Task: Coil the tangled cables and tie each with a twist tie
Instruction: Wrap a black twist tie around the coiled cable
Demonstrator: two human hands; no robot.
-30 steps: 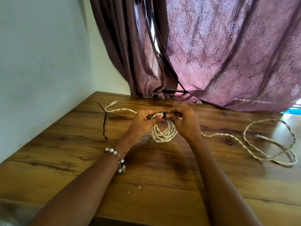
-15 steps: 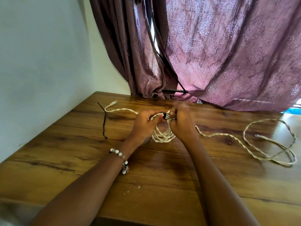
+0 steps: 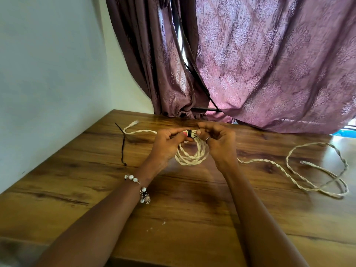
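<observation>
The left hand (image 3: 167,145) is pinching the black tie (image 3: 189,134) at the coil's (image 3: 192,155) twelve o'clock, mid-table (image 3: 192,218); the right hand (image 3: 217,143) is pinching its end. Slipping fingers could be letting loops spring apart, since loose cable (image 3: 317,170) is trailing toward three o'clock.

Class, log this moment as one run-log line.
left hand: holds coil | right hand: twisting black tie | second cable: loose

2 hands: left (image 3: 165,146), right (image 3: 219,143). 1 cream cable (image 3: 192,157), part coiled. 2 black ties: one (image 3: 189,134) on the coil, one (image 3: 123,145) loose on the table. 1 table (image 3: 192,218). 1 bracelet (image 3: 138,186). 1 ring (image 3: 208,139). 2 curtains (image 3: 269,64).
</observation>
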